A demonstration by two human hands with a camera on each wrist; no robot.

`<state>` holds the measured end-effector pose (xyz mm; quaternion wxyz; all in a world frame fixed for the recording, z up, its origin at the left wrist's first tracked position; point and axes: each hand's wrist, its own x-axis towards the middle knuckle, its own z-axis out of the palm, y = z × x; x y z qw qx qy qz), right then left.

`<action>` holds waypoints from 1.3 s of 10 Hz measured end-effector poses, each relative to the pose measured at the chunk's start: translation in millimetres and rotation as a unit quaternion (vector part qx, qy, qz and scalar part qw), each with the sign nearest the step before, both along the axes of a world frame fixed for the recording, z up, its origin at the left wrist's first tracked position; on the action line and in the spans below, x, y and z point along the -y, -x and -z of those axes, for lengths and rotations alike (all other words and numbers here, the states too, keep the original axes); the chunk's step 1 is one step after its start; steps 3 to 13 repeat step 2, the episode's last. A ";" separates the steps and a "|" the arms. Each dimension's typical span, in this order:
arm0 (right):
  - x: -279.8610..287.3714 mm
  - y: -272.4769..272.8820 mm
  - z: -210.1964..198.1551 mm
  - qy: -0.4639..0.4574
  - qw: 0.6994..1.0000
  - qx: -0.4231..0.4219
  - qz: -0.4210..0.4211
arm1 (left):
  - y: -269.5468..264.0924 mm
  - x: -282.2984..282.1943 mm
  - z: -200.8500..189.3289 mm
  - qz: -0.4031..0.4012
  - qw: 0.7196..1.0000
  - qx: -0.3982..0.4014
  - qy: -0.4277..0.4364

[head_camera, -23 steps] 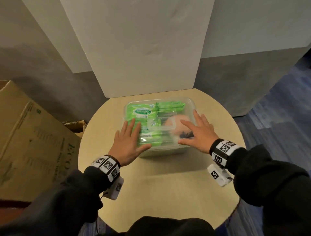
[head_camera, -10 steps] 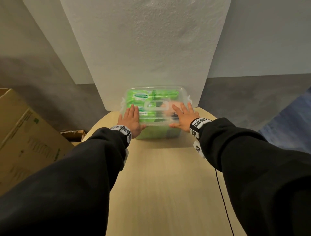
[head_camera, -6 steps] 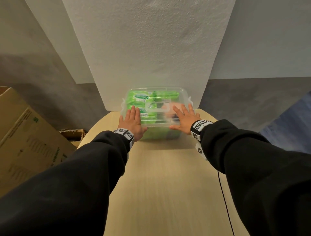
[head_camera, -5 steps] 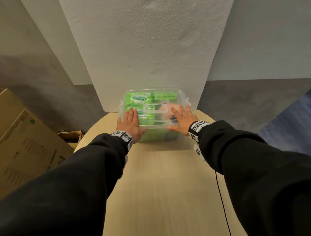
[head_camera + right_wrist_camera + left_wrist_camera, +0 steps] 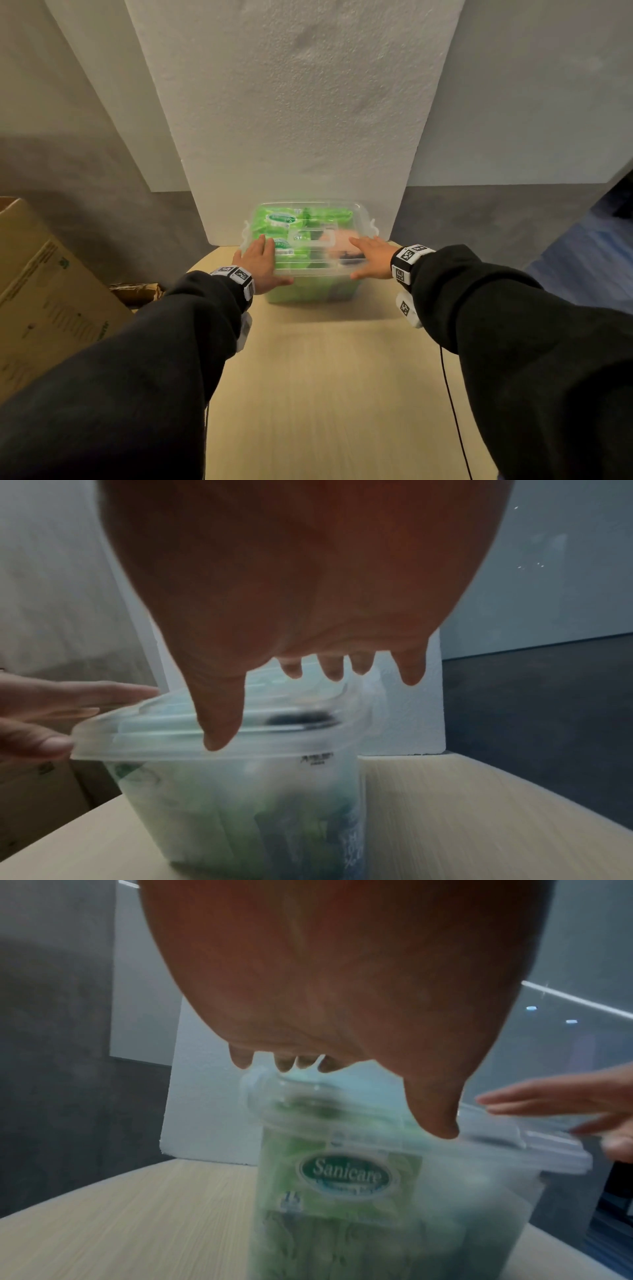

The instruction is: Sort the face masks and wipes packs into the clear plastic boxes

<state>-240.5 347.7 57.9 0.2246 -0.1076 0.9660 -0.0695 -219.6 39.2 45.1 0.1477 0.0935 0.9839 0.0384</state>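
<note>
A clear plastic box [image 5: 310,294] with its lid on stands at the far edge of the round wooden table [image 5: 329,394], close to a white foam board. Green wipes packs [image 5: 278,219] fill its left and back parts; a pinkish and dark item shows through the lid at the right. My left hand [image 5: 261,265] lies flat on the lid's left part, thumb over the near rim. My right hand [image 5: 371,258] lies flat on the lid's right part. In the left wrist view a wipes pack [image 5: 342,1175] shows through the box wall. The right wrist view shows the box [image 5: 240,804] under straight fingers.
A white foam board [image 5: 291,113] stands upright right behind the box. A large cardboard box [image 5: 44,308] sits to the left of the table, with a smaller crumpled carton [image 5: 137,291] beside it. Blue carpet [image 5: 589,260] lies at the right. A thin black cable [image 5: 452,411] hangs by my right arm.
Both hands have pushed the closed box away from me to the table's far edge, against the foam board. Since half a second ago little has moved.
</note>
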 end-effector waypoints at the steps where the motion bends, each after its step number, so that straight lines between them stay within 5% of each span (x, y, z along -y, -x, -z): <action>1: -10.6 -2.1 -29.0 0.019 0.999 -0.040 0.014 | 11.7 14.9 -33.8 -0.013 0.999 -0.029 -0.009; 2: -17.5 -0.8 -68.2 0.009 0.997 -0.073 0.024 | 24.4 30.7 -82.1 -0.013 0.999 -0.049 -0.013; 13: -17.5 -0.8 -68.2 0.009 0.997 -0.073 0.024 | 24.4 30.7 -82.1 -0.013 0.999 -0.049 -0.013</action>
